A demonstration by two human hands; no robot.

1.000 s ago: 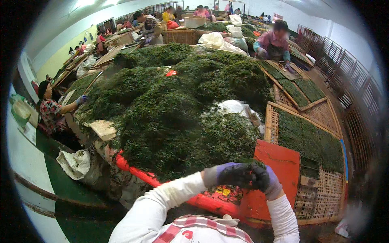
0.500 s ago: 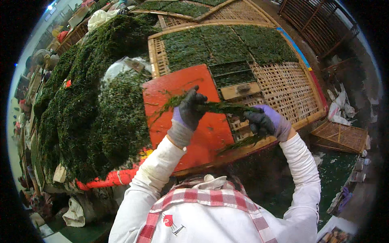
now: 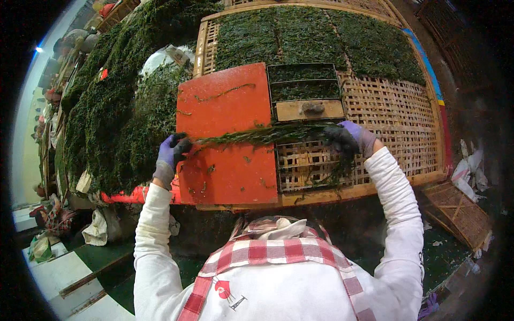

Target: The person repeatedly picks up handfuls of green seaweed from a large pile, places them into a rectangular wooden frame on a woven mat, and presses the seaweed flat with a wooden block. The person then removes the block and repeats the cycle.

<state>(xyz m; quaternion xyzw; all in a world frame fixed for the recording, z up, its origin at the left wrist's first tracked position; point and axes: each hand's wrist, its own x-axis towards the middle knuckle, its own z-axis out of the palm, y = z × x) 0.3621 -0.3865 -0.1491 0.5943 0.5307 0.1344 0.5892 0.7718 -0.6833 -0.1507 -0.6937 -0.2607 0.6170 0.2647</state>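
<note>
Both hands are stretching a long strand of green seaweed [image 3: 267, 134] across the red board [image 3: 227, 134], w/ the left hand [image 3: 170, 156] pinching one end at the board's left edge and the right hand [image 3: 350, 138] gripping the other end well off to the board's right, over the woven bamboo tray [image 3: 396, 115]. Fingers on both are curling closed tight around the strand; gloves are purple w/ dark wet tips. Just right of the board's upper half, a small wooden frame [image 3: 305, 91] is sitting on the tray, part-filled w/ seaweed. Above the board, flat seaweed sheets [image 3: 316, 37] are covering the tray. Left of the board, a big seaweed heap [image 3: 115, 112] is piling up.

Risk, imo: the strand is looking thin and taut mid-span, so pulling harder could be snapping it. Loose bits are dangling under the right hand and may be dropping thru the tray's weave.
</note>
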